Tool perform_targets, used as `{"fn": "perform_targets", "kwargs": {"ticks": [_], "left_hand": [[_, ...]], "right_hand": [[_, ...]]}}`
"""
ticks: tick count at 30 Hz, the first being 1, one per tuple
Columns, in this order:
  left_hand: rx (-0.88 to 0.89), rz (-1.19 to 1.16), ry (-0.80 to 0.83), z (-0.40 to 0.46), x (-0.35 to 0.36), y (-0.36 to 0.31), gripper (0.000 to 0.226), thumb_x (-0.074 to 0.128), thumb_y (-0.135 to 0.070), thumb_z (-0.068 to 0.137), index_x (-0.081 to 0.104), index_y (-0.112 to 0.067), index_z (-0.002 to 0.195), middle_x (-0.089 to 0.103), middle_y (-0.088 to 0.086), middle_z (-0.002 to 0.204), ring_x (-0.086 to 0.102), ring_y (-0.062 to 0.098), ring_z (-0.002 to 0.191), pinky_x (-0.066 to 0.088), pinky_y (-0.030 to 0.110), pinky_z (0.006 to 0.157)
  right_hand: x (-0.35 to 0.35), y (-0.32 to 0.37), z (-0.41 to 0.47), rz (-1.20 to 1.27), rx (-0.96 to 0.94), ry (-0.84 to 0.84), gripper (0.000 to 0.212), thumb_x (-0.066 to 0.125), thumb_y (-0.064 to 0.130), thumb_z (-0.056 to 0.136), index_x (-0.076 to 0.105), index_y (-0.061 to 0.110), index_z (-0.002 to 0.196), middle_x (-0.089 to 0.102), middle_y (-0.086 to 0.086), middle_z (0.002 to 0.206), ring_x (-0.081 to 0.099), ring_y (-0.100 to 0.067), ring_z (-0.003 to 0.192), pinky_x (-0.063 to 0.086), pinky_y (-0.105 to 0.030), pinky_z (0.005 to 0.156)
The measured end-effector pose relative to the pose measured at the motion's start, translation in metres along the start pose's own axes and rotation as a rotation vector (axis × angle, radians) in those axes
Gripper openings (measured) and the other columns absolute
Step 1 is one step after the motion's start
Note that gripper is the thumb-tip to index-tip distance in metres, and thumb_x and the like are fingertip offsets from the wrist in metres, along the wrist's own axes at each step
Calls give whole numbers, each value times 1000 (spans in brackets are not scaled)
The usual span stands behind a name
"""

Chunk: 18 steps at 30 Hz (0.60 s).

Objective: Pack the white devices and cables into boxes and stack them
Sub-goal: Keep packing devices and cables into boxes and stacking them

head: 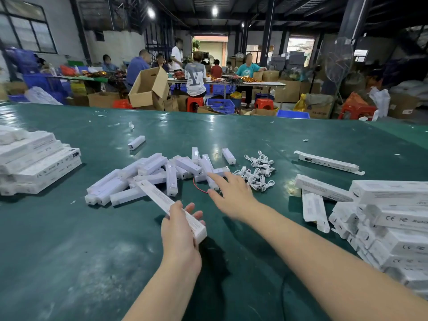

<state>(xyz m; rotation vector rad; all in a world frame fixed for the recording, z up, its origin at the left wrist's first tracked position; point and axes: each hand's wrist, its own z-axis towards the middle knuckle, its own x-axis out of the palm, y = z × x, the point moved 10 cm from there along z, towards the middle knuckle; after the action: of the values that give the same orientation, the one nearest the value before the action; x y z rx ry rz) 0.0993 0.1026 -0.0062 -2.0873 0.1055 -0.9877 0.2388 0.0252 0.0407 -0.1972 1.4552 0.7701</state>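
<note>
A dark green, glossy table fills the lower view, its cover scuffed pale near the left forearm and catching lamp glare further out. The left hand grips a long white box, thumb over the top and fingers curled beneath, the box angled up and away to the left. The right hand reaches forward with fingers spread and straight, palm down, its fingertips at the edge of the devices; whether they touch one cannot be told. These white bars lie in a loose heap just beyond and left of both hands, with one stray device further off. A red wire curves on the cover just left of the right hand. A tangle of white cables lies just right of the right fingertips. Stacked boxes stand far left of the left hand; a larger pile sits right of the right forearm, with single boxes scattered beside it. Beyond the table's far edge, a dim workshop: seated workers at long benches, cardboard cartons, blue crates, red stools, ceiling lamps and an open doorway.
</note>
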Motion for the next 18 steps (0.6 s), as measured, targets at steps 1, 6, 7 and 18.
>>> {"fn": "perform_targets", "kwargs": {"ticks": [1,6,7,18], "left_hand": [[10,-1,-14,2,-4,-3,20,49,-25,96,52,-11,110,63,1,91,57,13,66,44,22,53],[-44,-82,18,0,-2,-8,34,43,-39,97,59,-10,104,49,1,75,41,12,44,37,16,38],[-27,-55,43,0,0,-10,36,42,-42,98,61,-12,104,51,1,76,44,11,44,39,18,40],[404,478,218,-9,26,-40,23,72,-34,83,57,-20,95,73,-5,89,71,10,77,49,25,66]], "right_hand": [[7,0,10,-52,3,40,51,37,43,101,25,37,151,26,-8,156,20,-29,143,16,-44,116],[25,-2,33,-231,22,99,41,37,37,102,47,30,140,51,-6,141,41,-28,133,25,-44,109],[20,1,30,-263,13,27,37,38,35,101,55,29,134,59,-7,132,48,-28,127,28,-41,105],[-59,-22,-115,488,-32,-396,21,42,18,101,49,36,109,54,2,95,59,-19,84,46,-36,78]]}}
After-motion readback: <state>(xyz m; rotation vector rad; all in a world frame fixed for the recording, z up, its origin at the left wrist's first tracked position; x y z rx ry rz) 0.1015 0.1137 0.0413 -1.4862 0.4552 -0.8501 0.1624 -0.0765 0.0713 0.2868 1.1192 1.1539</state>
